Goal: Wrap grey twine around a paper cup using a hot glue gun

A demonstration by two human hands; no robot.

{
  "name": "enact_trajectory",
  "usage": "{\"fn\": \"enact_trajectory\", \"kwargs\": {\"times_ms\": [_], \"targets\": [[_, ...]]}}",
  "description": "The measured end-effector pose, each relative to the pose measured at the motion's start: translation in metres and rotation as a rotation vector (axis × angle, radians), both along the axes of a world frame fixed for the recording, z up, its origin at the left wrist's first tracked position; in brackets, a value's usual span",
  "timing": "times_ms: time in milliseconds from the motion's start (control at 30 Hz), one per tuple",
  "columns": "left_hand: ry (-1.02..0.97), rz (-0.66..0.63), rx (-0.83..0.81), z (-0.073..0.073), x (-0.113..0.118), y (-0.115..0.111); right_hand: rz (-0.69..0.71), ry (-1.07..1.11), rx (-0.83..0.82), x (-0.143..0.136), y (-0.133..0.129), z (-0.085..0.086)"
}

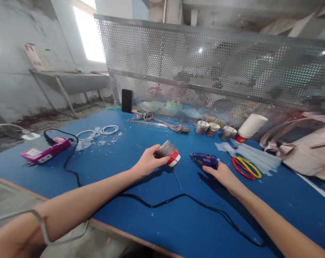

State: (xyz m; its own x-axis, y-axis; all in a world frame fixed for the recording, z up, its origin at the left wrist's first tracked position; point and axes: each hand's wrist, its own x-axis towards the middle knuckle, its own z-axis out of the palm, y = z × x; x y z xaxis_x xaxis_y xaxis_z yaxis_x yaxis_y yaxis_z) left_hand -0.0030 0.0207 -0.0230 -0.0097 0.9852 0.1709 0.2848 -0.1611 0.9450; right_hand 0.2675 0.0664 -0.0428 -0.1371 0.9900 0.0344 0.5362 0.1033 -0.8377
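My left hand (148, 159) grips a paper cup (174, 157), tilted on its side above the blue table. Grey cord (165, 148) is wound round much of the cup, while a red and white band stays bare at one end. A loose cord end (177, 180) hangs below it. To the right, my right hand (220, 174) is closed round the handle of a blue hot glue gun (205, 158). Its nozzle points left toward the cup, with a gap between them.
A black cable (151, 206) crosses the table front. Scissors (247, 168), clear strips (257, 154), stacked cups (250, 126) and a pale bag (310, 150) lie right. Cord-wrapped cups (213, 129) and cord bundles (175, 127) sit behind; a purple power strip (46, 152) stands left.
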Motion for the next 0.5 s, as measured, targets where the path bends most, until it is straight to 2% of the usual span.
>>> {"fn": "enact_trajectory", "kwargs": {"times_ms": [233, 500], "targets": [[0.039, -0.067, 0.013, -0.005, 0.001, -0.001, -0.062, -0.032, 0.083, -0.014, -0.003, -0.005], [0.027, -0.105, 0.051, -0.010, 0.001, 0.002, 0.079, -0.012, 0.179, -0.041, -0.061, 0.017]]}}
